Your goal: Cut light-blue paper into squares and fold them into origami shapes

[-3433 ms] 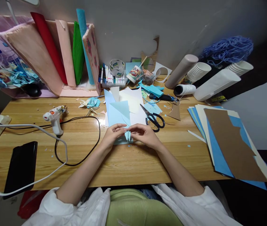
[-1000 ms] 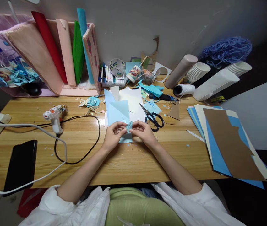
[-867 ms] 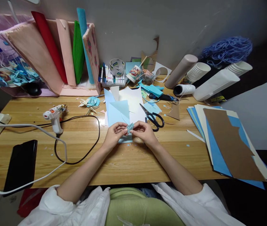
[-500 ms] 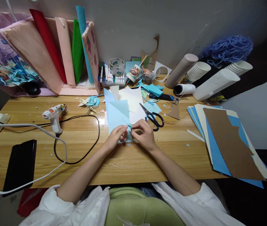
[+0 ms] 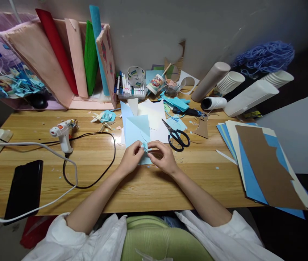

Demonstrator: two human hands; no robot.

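Note:
Between my fingertips is a small light-blue paper piece point(image 5: 145, 146) with a thin dark strand rising from it. My left hand point(image 5: 132, 156) pinches its left side, and my right hand point(image 5: 163, 157) grips its right side with thumb and forefinger. Under and behind both hands lies a light-blue sheet point(image 5: 135, 134), over white paper point(image 5: 158, 112). Black-handled scissors point(image 5: 177, 137) rest partly open just beyond my right hand, pointing up and left.
A glue gun point(image 5: 63, 135) with its looped black cable and a black phone point(image 5: 23, 190) are on the left. Markers point(image 5: 132, 90), tape and paper scraps line the back. Stacked sheets point(image 5: 265, 163) and paper cups point(image 5: 231, 82) stand on the right.
Both hands have shifted slightly left with the small blue piece, which now shows more of its surface between the fingertips. The fingers of my right hand have changed their hold.

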